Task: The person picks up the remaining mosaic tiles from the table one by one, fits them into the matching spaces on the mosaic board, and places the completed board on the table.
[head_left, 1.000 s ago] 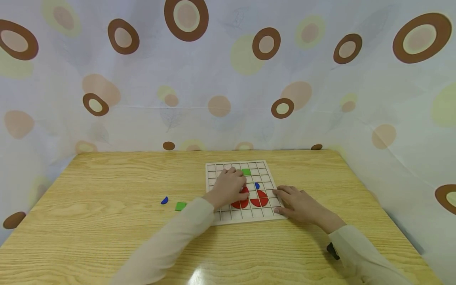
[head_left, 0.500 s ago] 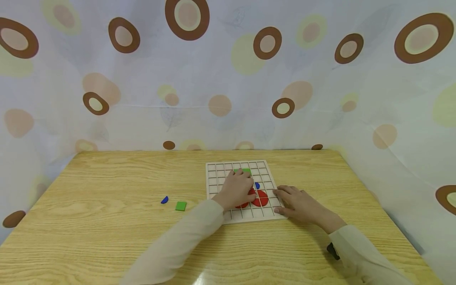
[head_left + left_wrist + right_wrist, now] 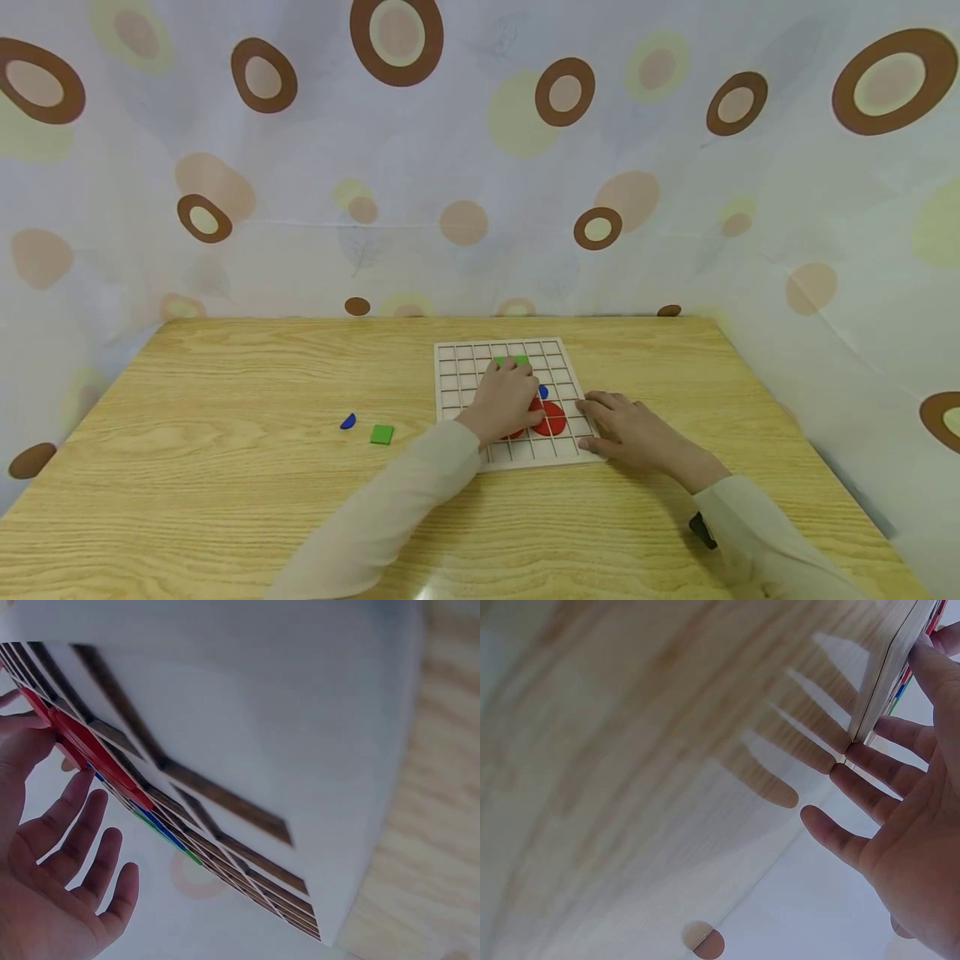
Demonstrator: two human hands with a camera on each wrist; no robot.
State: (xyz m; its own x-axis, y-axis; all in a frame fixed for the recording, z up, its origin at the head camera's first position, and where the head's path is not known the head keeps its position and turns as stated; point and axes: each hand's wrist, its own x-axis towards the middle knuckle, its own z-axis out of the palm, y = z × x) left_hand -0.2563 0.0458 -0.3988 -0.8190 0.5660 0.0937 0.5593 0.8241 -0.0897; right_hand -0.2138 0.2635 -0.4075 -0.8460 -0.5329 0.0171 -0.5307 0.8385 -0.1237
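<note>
A white grid board (image 3: 454, 354) with dark lines lies on the table. Over its middle, my left hand (image 3: 502, 402) pinches a red piece (image 3: 73, 748) between thumb and forefinger, seen in the left wrist view; the piece's full outline is hidden. The other left fingers spread loosely. Red rounded pieces (image 3: 551, 419) lie in the cells beside and under that hand. A blue piece (image 3: 543, 392) and green pieces (image 3: 521, 360) are set farther up the board, partly covered by the fingers. My right hand (image 3: 630, 429) touches the board's right edge with extended fingertips and thumb.
Left of the board, a green square (image 3: 382, 434) and a blue half-round piece (image 3: 348, 422) lie on the wood-grain table (image 3: 225, 467). Something black (image 3: 702, 530) shows at the right sleeve. A patterned curtain (image 3: 420, 275) stands behind the table.
My left hand has shifted right across the board, most of it in the first half second, uncovering more of the green at the top. The right hand keeps its place at the edge.
</note>
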